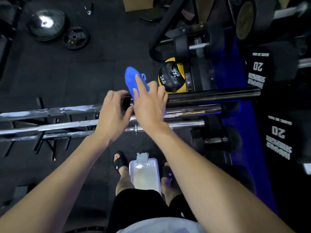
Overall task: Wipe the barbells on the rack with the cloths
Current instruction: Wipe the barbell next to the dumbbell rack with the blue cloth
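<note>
Writing: "2KG" twice in white on the black-and-yellow ball [171, 76]; "20" and "HAMMER STRENGTH" on the black dumbbell heads [257, 69] at right, seen upside down; "5" on the small plate [76, 38] lying on the floor.
Barbells: several steel bars [67, 126] lie side by side across the rack [50, 145]; the top bar [210, 96] is dark.
Cloth: blue cloth [133, 79] draped over the top bar's collar, standing up above it.
Right grip: right hand [148, 105] lies on the cloth, fingers spread, pressing it to the bar.
Left grip: left hand [114, 115] curls around the same bar just left of the cloth, fingers wrapped.
Floor: a white tray [144, 175] sits between the person's sandalled feet.
</note>
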